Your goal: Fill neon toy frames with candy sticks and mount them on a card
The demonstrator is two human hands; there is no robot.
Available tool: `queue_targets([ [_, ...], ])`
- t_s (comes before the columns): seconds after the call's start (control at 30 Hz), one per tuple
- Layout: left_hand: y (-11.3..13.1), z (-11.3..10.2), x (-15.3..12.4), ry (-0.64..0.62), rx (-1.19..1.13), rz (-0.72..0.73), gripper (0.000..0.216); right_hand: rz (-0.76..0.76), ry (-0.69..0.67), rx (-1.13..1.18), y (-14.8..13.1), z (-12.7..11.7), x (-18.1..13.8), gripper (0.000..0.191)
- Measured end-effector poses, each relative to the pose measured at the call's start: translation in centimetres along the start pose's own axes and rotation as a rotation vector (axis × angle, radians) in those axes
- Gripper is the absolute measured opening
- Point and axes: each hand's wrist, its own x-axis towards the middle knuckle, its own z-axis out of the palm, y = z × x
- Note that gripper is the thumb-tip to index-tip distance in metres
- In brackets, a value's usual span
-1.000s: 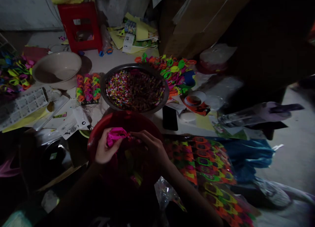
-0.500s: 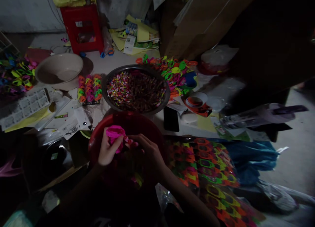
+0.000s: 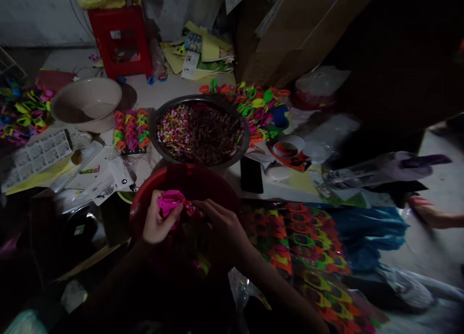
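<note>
Left hand (image 3: 155, 224), grip closed on pink piece (image 3: 169, 201); right hand (image 3: 222, 224), grip pinching its end; above red basin (image 3: 188, 169). Seemingly midway: filled sheets (image 3: 300, 242) alongside, loose pieces (image 3: 253, 107) heaped on counter (image 3: 174, 90).

A big metal bowl (image 3: 198, 98) sits on the table (image 3: 152, 90), full of little sweets (image 3: 199, 131). Left of the bowl is a stack of bright rings (image 3: 130, 129), and past that a tan bowl (image 3: 87, 102). Far behind the metal bowl is a red stool (image 3: 121, 39). A pile of bright toys (image 3: 253, 104) lies just right of the bowl, with a roll of tape (image 3: 289, 146) near it. A black phone (image 3: 251, 175) lies in front of the bowl. Far right, another person's hand (image 3: 431, 215) shows.
</note>
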Motion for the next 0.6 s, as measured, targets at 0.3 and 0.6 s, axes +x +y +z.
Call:
queue_targets([
  [0.3,-1.2,-0.1,-0.6,-0.024,0.064,0.016,0.022,0.374,-0.167,0.262,0.2,0.2,0.2,0.015],
  [0.6,-1.8,0.6,-1.2,0.011,0.044,-0.061,0.022,0.54,-0.173,0.52,0.5,1.3,-0.2,0.033],
])
